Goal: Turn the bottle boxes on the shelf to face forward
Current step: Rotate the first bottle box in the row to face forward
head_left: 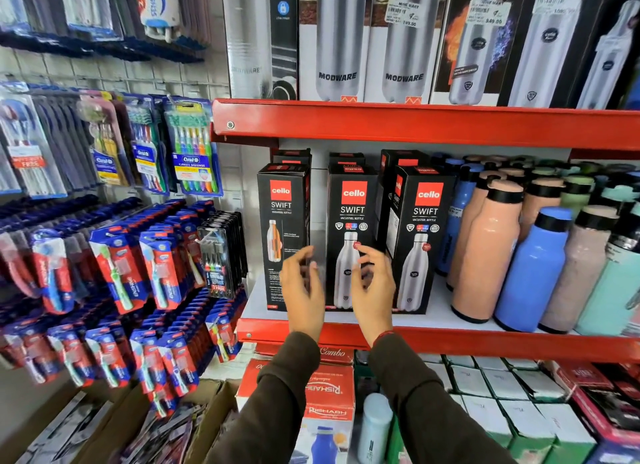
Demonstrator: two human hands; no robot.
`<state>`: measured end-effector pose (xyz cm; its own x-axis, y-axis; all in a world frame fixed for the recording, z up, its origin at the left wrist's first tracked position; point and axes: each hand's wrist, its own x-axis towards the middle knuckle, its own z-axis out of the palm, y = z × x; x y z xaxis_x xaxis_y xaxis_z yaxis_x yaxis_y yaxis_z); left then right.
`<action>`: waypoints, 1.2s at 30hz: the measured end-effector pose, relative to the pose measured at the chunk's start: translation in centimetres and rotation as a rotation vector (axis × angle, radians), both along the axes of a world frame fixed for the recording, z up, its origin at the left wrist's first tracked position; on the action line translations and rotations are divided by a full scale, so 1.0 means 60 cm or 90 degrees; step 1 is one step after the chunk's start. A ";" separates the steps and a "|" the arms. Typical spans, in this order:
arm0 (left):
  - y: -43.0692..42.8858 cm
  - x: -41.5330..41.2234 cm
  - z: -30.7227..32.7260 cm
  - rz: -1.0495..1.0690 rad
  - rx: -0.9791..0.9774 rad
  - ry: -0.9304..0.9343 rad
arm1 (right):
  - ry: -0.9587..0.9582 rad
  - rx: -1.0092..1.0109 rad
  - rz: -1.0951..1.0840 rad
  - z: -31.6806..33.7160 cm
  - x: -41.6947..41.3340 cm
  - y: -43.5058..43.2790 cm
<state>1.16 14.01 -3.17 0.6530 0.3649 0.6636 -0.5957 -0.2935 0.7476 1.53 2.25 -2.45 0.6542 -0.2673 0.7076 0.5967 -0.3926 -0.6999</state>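
Three black Cello Swift bottle boxes stand in the front row of the red shelf. The left box shows a side panel with an orange bottle and small text. The middle box and the right box show the steel-bottle front, the right one turned slightly. More black boxes stand behind them. My left hand hovers open between the left and middle boxes. In front of the middle box's lower half, my right hand is open with curled fingers. Neither hand grips a box.
Loose bottles, peach and blue, crowd the shelf to the right of the boxes. Modware boxes fill the shelf above. Toothbrush packs hang on the wall to the left. Red Rishabh boxes and white cartons sit on the lower level.
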 end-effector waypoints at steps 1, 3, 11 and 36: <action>0.011 -0.001 0.007 0.031 -0.001 -0.023 | -0.006 -0.003 0.021 0.003 -0.002 0.012; 0.037 0.003 0.019 0.102 -0.014 -0.053 | 0.011 -0.014 0.066 0.009 -0.003 0.038; 0.146 0.036 0.011 -0.016 -0.029 0.165 | 0.285 -0.104 0.168 0.009 0.021 0.130; 0.204 0.040 0.014 -0.127 -0.108 0.105 | 0.209 -0.062 0.043 0.009 0.043 0.175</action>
<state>3.55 26.27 -2.30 0.8167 0.3147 0.4837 -0.4961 -0.0452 0.8671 4.13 12.76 -1.89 0.8649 -0.1566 0.4770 0.3735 -0.4342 -0.8197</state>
